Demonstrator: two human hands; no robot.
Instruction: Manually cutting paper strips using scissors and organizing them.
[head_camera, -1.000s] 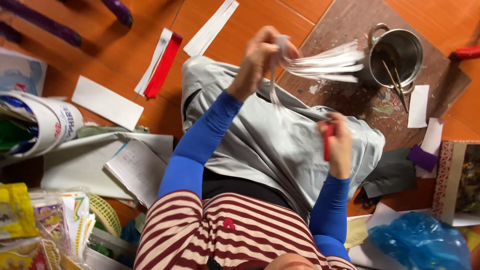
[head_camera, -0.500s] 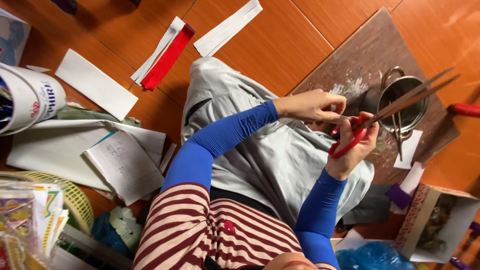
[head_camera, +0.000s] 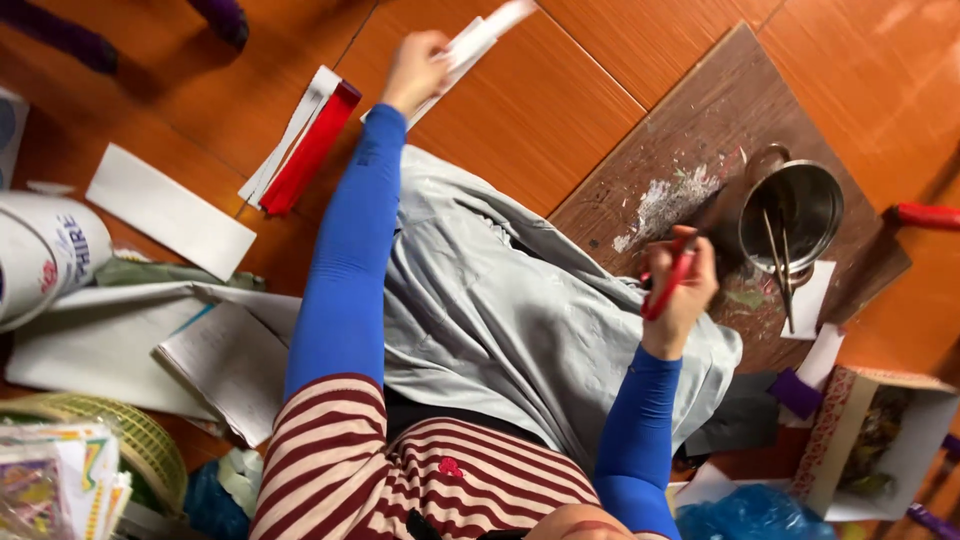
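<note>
My left hand (head_camera: 415, 70) is stretched far out over the orange wooden floor (head_camera: 560, 90), its fingers closed around a bundle of white paper strips (head_camera: 480, 35) that stick out up and to the right, blurred at the far end. Just left of that arm lies a flat stack of white and red paper sheets (head_camera: 300, 150), and further left a single white paper rectangle (head_camera: 170, 210) rests on the floor.

My right hand (head_camera: 680, 285) is curled shut on a pair of red-handled scissors (head_camera: 668, 280); I can see the handles only, so I cannot tell how the blades stand. That hand sits above the grey cloth (head_camera: 500, 320) spread over my lap, at the edge of a brown, paint-flecked board (head_camera: 700, 120). On the board, just right of the hand, stands a small round metal pot (head_camera: 790, 210) with thin sticks leaning in it. An open cardboard box (head_camera: 880, 440) sits lower right.
</note>
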